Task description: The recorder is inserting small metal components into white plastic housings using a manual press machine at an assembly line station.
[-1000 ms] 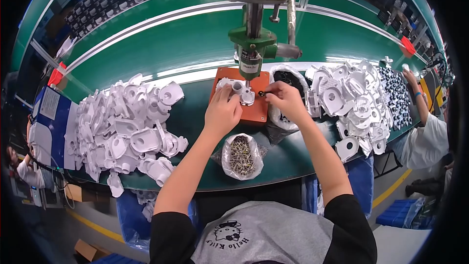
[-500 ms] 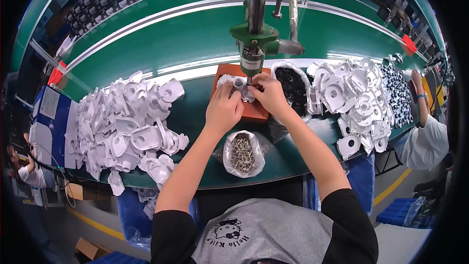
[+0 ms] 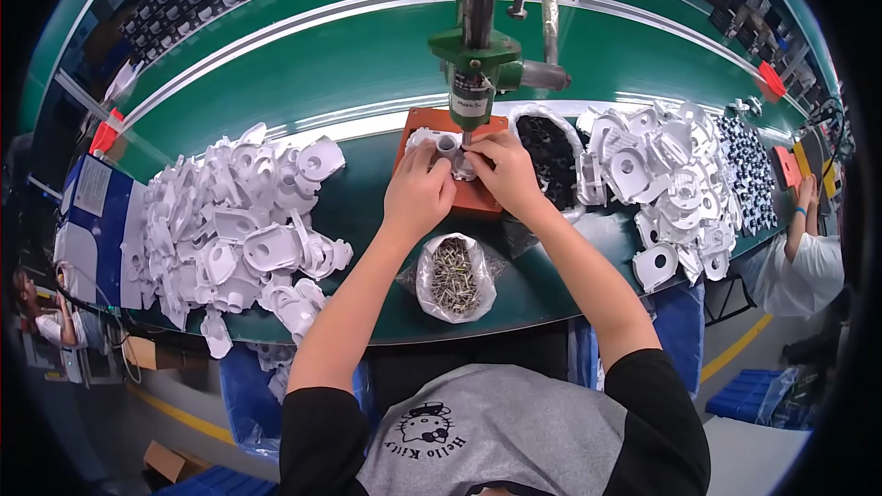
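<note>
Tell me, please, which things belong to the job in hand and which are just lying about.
Belonging, seemingly:
white plastic part on orange base
green press head
bagged black parts
bagged metal fasteners
white part piles

Apparently lying about:
cardboard box, lower left
blue crate, lower right

Lettering (image 3: 427, 447) marks the grey shirt (image 3: 519, 418) and 1 label (image 3: 469, 109) on the press (image 3: 478, 48).

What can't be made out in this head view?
All in the head view:
Right hand: anything pinched is hidden by the hand itself.
White part: partly covered by it and the left hand.
Press: top cut off by the upper edge.
Metal pieces: too small to tell exact type.
</note>
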Demonstrator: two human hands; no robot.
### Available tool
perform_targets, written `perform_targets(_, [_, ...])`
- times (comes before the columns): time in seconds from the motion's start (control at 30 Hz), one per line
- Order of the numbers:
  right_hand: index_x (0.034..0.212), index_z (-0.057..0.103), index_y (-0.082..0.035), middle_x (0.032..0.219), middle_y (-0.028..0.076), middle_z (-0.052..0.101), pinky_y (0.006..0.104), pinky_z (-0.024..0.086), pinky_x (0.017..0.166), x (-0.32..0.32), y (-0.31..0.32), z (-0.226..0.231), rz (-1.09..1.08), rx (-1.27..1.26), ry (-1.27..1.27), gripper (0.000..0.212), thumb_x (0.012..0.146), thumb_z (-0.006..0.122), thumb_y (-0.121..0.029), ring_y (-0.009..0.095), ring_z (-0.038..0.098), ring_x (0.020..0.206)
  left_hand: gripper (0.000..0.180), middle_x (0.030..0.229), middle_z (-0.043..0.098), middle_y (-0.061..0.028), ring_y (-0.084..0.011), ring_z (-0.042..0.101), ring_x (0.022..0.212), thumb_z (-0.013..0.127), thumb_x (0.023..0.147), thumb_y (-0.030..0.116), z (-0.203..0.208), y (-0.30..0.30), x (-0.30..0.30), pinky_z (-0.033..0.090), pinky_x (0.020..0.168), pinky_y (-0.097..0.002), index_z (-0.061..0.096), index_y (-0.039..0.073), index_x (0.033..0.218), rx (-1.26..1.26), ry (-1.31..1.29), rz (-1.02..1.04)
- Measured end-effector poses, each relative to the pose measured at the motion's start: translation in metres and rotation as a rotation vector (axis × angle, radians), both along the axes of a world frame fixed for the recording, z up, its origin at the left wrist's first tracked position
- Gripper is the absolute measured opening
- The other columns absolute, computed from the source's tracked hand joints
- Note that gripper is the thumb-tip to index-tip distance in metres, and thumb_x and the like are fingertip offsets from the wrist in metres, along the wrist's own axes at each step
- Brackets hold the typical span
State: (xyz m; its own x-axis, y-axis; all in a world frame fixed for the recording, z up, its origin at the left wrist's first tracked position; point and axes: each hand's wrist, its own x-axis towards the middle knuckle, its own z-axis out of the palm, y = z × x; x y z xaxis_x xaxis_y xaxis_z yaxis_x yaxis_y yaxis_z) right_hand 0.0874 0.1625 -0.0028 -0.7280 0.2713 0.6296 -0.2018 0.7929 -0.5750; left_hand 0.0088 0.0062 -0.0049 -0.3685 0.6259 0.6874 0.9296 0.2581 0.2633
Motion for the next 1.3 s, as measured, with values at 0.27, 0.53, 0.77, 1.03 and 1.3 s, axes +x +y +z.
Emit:
perform_targets(0.27, [0.086, 0.07, -0.002, 0.092, 0.011, 0.066, 0.0367, 0.049, 0.079, 0.005, -0.004, 0.008, 0.03, 0.241, -0.006, 0.015, 0.074, 0.066, -0.01, 0.03, 0.057, 0.089, 0.012, 0.109, 0.057, -0.0204, -0.0371, 0.058, 0.099, 0.06, 0.076, 0.009, -0.003, -0.002, -0.002, 0.048, 0.088, -0.0435, 0.057, 0.002, 0.085, -0.018, 0.005, 0.014])
perform_targets(0.53, [0.093, 0.066, -0.006, 0.097, 0.011, 0.061, 0.0416, 0.044, 0.079, 0.044, -0.019, 0.026, 0.027, 0.284, -0.077, 0.021, 0.074, 0.068, -0.014, 0.029, 0.055, 0.089, 0.013, 0.103, 0.057, -0.018, -0.0359, 0.057, 0.095, 0.06, 0.074, 0.01, -0.006, 0.001, -0.005, 0.049, 0.083, -0.0433, 0.058, 0.002, 0.084, 0.014, 0.018, 0.009])
perform_targets(0.77, [0.073, 0.066, -0.007, 0.073, 0.005, 0.052, 0.0345, 0.043, 0.068, 0.086, -0.067, 0.038, 0.49, 0.32, -0.357, 0.006, 0.068, 0.067, -0.009, 0.023, 0.051, 0.076, 0.012, 0.099, 0.056, -0.0166, -0.0346, 0.057, 0.091, 0.059, 0.073, 0.009, -0.006, 0.0, -0.003, 0.049, 0.079, -0.0433, 0.058, 0.002, 0.083, 0.032, 0.013, 0.013])
perform_targets(1.03, [0.073, 0.064, -0.008, 0.076, 0.005, 0.052, 0.0347, 0.042, 0.071, 0.104, -0.07, 0.03, 0.542, 0.373, -0.414, 0.007, 0.066, 0.066, -0.01, 0.023, 0.052, 0.078, 0.009, 0.101, 0.057, -0.0157, -0.0341, 0.057, 0.094, 0.059, 0.076, 0.006, -0.005, -0.001, -0.002, 0.048, 0.079, -0.0424, 0.055, 0.002, 0.083, 0.019, -0.004, 0.008])
perform_targets(1.3, [0.071, 0.062, -0.009, 0.076, 0.004, 0.051, 0.0331, 0.041, 0.07, 0.108, -0.073, 0.026, 0.491, 0.476, -0.363, 0.009, 0.065, 0.067, -0.011, 0.021, 0.052, 0.078, 0.012, 0.096, 0.055, -0.0143, -0.0334, 0.057, 0.091, 0.06, 0.073, 0.009, -0.008, 0.0, -0.005, 0.049, 0.079, -0.042, 0.058, 0.003, 0.083, 0.032, 0.027, 0.01])
